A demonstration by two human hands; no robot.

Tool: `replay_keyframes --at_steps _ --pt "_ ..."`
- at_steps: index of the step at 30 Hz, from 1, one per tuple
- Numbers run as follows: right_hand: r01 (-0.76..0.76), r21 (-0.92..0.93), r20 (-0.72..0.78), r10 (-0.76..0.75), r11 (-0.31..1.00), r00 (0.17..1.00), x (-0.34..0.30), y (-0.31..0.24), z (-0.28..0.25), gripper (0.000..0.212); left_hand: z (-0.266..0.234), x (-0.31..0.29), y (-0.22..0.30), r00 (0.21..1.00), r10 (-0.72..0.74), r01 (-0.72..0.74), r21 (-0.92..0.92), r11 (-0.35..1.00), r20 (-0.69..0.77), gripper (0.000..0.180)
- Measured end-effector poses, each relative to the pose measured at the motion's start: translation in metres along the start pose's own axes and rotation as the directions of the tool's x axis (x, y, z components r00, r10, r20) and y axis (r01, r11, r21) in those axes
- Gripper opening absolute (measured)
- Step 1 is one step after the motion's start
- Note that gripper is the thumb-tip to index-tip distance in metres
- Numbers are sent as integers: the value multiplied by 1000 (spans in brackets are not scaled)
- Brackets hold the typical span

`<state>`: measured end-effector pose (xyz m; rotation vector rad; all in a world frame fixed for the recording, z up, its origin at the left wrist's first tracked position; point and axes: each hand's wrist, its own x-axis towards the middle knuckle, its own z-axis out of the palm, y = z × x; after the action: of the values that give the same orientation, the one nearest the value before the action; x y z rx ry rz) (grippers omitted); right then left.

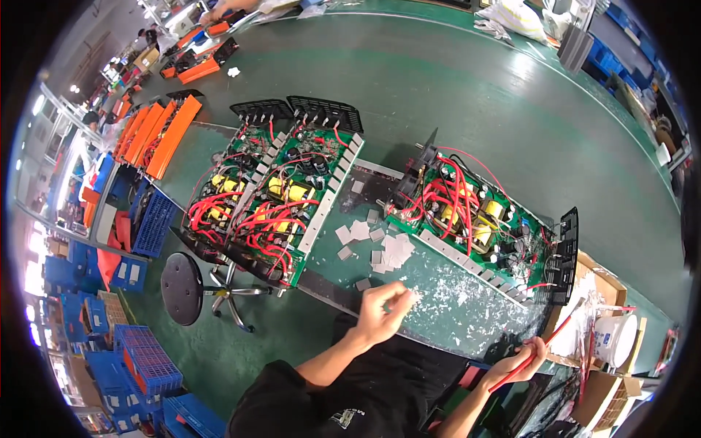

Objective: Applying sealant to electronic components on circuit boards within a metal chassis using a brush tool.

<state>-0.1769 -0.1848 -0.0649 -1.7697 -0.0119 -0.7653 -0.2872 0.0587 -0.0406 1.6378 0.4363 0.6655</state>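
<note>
My right hand [520,360] is closed around a long thin red stick [562,325] at the lower right; its far end reaches over an open cardboard box. My left hand [381,315] hovers at the table's near edge with the fingers curled and pressed together; whatever they may hold is too small to make out. Beyond it lie several thin grey square pads [344,234] and a pile of pale sheets [396,251]. White smears [456,296] cover the green tabletop. Behind them rests a circuit board assembly [475,215] with red wires, yellow-wrapped coils and black end plates.
Two similar board assemblies [292,191] stand side by side on the left. Orange metal housings [174,139] are lined up farther left. A white tub [615,340] sits by the cardboard box [602,281] at right. A round black stool [181,287] and blue crates [148,358] occupy the floor.
</note>
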Motion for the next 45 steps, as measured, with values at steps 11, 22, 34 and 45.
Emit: replay_keyframes --at_steps 11,22,34,45 --pt "25 -45 9 -24 999 1000 1 -2 -1 16 -39 60 5 961 275 -217 648 730 12 28" --pt "45 -33 -12 -45 998 999 1 -3 0 15 -36 62 -9 974 216 -208 683 700 75 24" --pt "36 -22 -38 -37 999 999 -1 3 0 15 -35 64 -10 962 273 -229 627 744 27 18" --pt "33 1 -42 -32 999 999 -1 3 1 14 -35 60 -8 980 171 -119 395 911 -100 9"
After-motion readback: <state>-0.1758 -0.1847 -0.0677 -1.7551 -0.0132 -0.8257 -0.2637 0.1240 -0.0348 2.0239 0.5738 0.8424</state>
